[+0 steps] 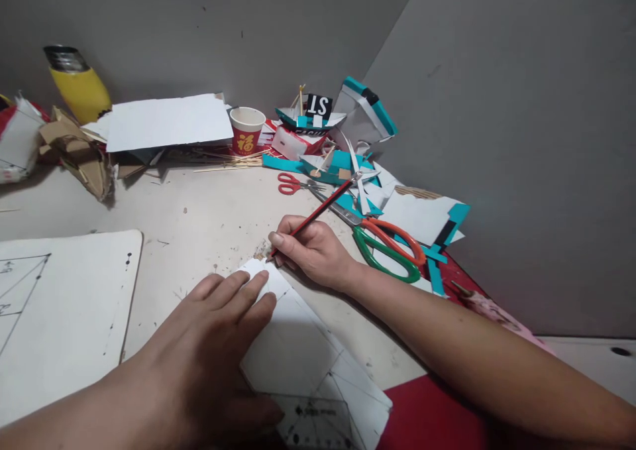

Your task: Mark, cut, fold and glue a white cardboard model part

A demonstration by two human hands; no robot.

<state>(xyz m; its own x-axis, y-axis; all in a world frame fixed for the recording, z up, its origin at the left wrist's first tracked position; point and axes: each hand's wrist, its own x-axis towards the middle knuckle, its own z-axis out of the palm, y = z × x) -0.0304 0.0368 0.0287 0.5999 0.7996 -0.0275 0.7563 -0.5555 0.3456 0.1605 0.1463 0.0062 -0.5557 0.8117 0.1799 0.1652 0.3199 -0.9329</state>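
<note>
My right hand (313,251) is closed round a dark red pencil (318,213), its tip down at the far edge of a white sheet of card (293,331). Thin drawn lines cross the right side of this sheet. Flat on the card's left part lies my left hand (218,331), fingers stretched toward the pencil tip. By its thumb, a clear plastic ruler (318,420) rests on the near part of the card.
Large scissors (387,251) with green and orange handles lie right of my right hand, small red scissors (291,184) beyond. Behind stand a paper cup (247,132), a yellow bottle (82,89) and paper scraps (417,218). A notebook (64,311) with drawn lines is at left.
</note>
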